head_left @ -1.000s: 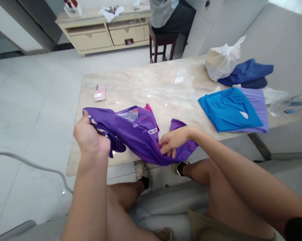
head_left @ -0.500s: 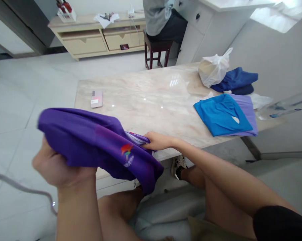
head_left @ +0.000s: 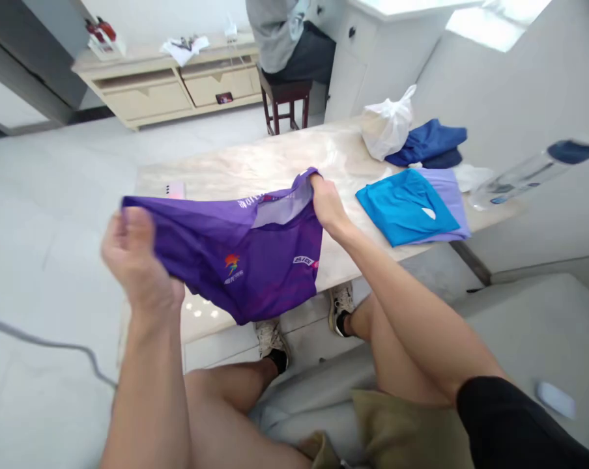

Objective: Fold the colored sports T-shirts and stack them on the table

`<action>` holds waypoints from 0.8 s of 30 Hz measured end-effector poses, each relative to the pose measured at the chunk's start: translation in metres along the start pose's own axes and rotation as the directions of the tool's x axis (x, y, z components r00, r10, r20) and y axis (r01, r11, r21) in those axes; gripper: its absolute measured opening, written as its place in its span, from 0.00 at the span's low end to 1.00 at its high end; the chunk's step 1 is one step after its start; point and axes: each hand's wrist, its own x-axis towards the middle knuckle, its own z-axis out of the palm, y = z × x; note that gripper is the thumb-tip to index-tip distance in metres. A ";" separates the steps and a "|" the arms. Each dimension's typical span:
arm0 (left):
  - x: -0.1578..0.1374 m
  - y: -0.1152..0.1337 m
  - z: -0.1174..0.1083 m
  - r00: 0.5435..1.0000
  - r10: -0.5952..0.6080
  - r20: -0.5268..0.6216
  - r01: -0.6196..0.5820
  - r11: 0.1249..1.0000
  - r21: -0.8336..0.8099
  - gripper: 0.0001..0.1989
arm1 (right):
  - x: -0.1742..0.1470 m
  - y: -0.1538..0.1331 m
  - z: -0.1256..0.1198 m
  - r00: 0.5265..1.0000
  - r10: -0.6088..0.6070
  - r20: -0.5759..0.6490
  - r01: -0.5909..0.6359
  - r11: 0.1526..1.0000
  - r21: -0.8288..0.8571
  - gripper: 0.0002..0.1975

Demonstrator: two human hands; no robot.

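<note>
Shirt [head_left: 275, 260] hangs stretched between the two hands, its long axis running crosswise from the left hand [head_left: 139, 257] to the right hand [head_left: 330, 205]. The left hand's fingers are curled tight on one end; the right hand is clamped on the opposite end, beside the collar, a little farther from the body. From this double grip the cloth sags toward the knees, its lowest fold showing over the near edge of the table [head_left: 211, 166]; whether that fold touches the tabletop I cannot tell. The collar opening, with pale lining showing, lies just left of the right hand, so that hand is much the nearer to it.

Beyond the shirt, on the left hand's side, a phone [head_left: 176, 190] is partly covered by the upper edge of the cloth. To the right of the right hand, near it, lies a folded blue cloth [head_left: 397, 202] over a lilac cloth [head_left: 453, 202]; this stack is well apart from the left hand. Farther out past the right hand are a white bag [head_left: 387, 127], a navy cloth [head_left: 434, 140] and a tilted bottle [head_left: 514, 176]. Straight ahead, well beyond both hands, a person [head_left: 275, 39] sits on a stool [head_left: 285, 91].
</note>
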 end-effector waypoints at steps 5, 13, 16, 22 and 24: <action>-0.021 -0.009 -0.029 0.683 -0.509 0.524 -0.102 0.643 0.759 0.21 | -0.048 -0.037 -0.009 0.999 -0.015 0.046 0.036 0.867 -0.496 0.22; -0.074 0.095 -0.140 0.936 -0.232 0.265 -0.130 0.473 0.871 0.26 | -0.121 -0.160 -0.110 0.860 -0.354 0.368 0.506 0.689 -0.519 0.12; -0.120 0.124 -0.150 0.953 -0.144 0.268 -0.146 0.555 0.819 0.25 | -0.164 -0.164 -0.130 0.808 -0.356 0.469 0.562 0.702 -0.436 0.24; -0.200 0.146 -0.138 0.960 -0.207 0.187 -0.068 0.477 0.876 0.15 | -0.252 -0.126 -0.158 0.892 -0.121 0.436 0.434 0.502 -0.748 0.22; -0.212 0.165 -0.145 0.976 -0.144 0.164 -0.066 0.519 0.852 0.20 | -0.272 -0.133 -0.174 0.903 -0.258 0.343 0.429 0.526 -0.735 0.25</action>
